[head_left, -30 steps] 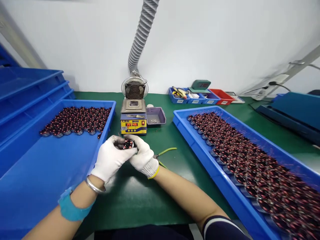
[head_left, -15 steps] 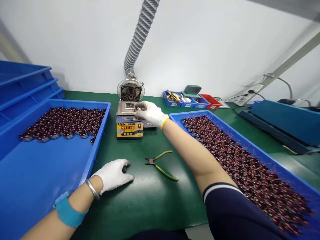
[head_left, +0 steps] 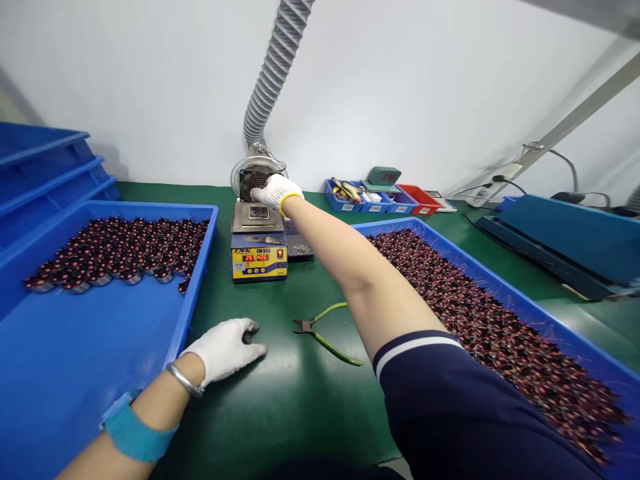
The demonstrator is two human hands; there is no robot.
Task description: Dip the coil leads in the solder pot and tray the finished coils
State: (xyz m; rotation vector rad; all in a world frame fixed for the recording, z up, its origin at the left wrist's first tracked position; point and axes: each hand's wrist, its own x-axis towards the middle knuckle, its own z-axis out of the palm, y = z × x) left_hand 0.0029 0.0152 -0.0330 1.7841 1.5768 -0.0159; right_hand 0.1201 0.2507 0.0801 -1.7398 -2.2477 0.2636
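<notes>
My right hand (head_left: 273, 190), in a white glove, reaches far forward over the back of the solder pot (head_left: 259, 243), right in front of the small fan (head_left: 253, 180). Its fingers are pinched together and hide whatever is between them. My left hand (head_left: 227, 347), also gloved, rests on the green mat (head_left: 300, 400) beside the left blue tray (head_left: 100, 347), fingers loosely bent and lying down, nothing seen in them. Green-handled cutters (head_left: 325, 330) lie on the mat between my arms.
The left tray holds several red-and-black wound coils (head_left: 120, 250) at its far end. The right blue tray (head_left: 500, 267) is packed with coils. A grey hose (head_left: 273, 73) rises from the fan. Small parts bins (head_left: 380, 197) and stacked blue trays (head_left: 45, 167) line the back.
My right hand left the left hand, went out to the solder pot with a coil, then moved farther back to the fan. My left hand dropped onto the mat and stays there.
</notes>
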